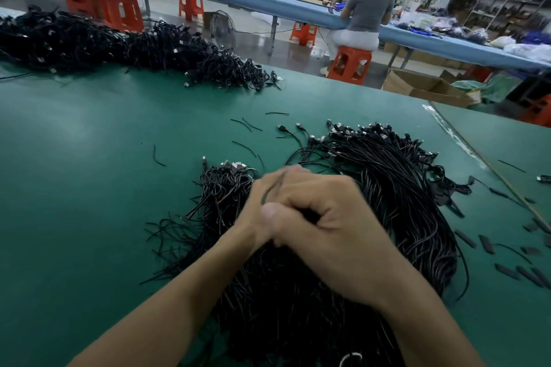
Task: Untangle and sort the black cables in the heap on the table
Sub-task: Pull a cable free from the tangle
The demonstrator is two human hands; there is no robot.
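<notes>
The person's two hands meet over a loose heap of thin black rubbery cables (283, 292) that lies directly beneath the wrists and forearms on a matte green counter (89, 188). The right hand (337, 217) lies over the left, its fingers curled and its thumb pressed in, clenched round a dark bunch of cable in the crook. The left hand (259, 197) is mostly covered and motion-blurred. A single thin black strand (269, 189) runs along its fingers, but whether it grasps that strand cannot be told.

Just beyond the left hand sits a small tangled clump of black cables with silver metal plugs (220, 185), its frayed ends splaying out to the left. Beyond and to the right of the right hand, a larger bundle of straighter black cables (396, 176) curves in a smooth arc, its boxy plugs gathered at the far end. Short curved black wire offcuts (244, 147) lie scattered beyond both hands. Flat, stubby black sleeve pieces (486, 244) lie to the right of the right hand. Far beyond the left hand stretches a long, bristly ridge of black cables (119, 45).
</notes>
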